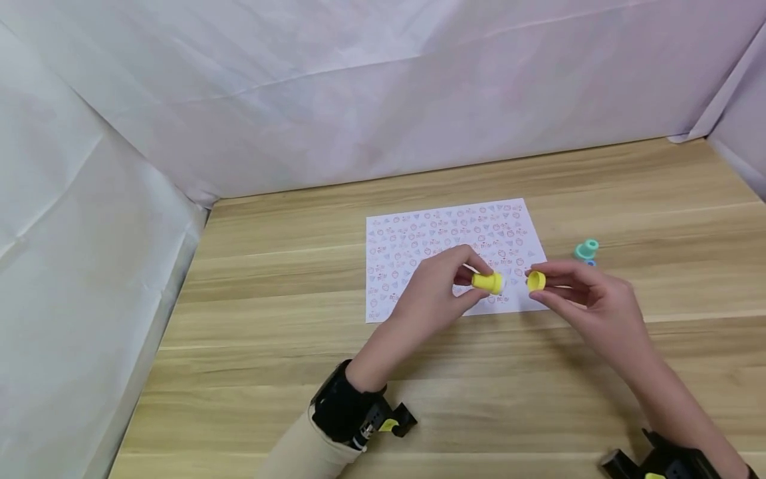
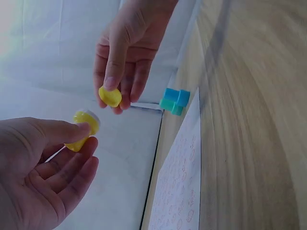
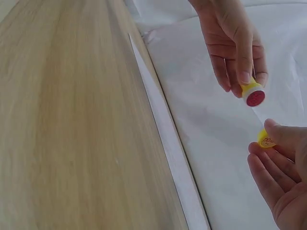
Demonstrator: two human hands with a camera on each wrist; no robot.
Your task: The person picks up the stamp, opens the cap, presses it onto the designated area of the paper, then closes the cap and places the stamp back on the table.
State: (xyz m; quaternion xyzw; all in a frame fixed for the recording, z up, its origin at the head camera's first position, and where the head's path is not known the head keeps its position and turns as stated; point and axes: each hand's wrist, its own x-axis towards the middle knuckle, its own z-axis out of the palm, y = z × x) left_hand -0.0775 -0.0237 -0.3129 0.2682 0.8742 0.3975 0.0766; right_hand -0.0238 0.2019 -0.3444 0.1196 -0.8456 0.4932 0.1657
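Yellow stamp (image 1: 487,282) sits pinched in my left hand (image 1: 432,298). My right hand (image 1: 589,296) pinches its yellow cap (image 1: 536,281) just beside it.

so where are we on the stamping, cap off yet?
Done: the sheet of paper is already covered in red and blue prints, and the yellow cap is off, pinched in the right hand. In hand: the left hand holds the yellow stamp above the sheet, red face exposed in the right wrist view. Left: probably pressing it down. The teal and blue stamps stand untouched beside the sheet.
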